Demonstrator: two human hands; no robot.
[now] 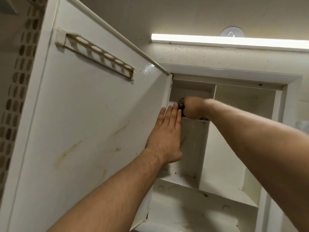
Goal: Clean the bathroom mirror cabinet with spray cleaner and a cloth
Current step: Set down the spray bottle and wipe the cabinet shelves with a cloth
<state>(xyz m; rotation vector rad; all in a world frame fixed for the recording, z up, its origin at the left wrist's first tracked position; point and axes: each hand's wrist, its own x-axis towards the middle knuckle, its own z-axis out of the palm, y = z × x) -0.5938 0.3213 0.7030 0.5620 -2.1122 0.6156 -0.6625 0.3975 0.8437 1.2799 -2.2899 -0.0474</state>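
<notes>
Head view: the right hand [192, 108] is up inside the cabinet [234, 164]. Its grip is closed tight around a dark cloth [181, 108]. Only a small bit of the cloth pokes out at the left of the fist.

The left hand [164, 134] holds nothing. Its 4 fingers are straight and flat. They press on the open door [83, 123] right by the hinge edge, and the fingertips are just beside the cloth.

The cloth is in the top left part of the cabinet. The little top box is just behind and above the grip. A pale panel [194, 148] runs straight down from under the grip, so its long side goes up and down. I think the next wipe should go down that panel or back into the top box. Of the 2 hands, the right is nearer for that, and it has the cloth.

The brown stains [66, 153] on the door are left of the grip and lower down. They are closer to the left hand, but that hand has no cloth. No spray bottle can be seen.
</notes>
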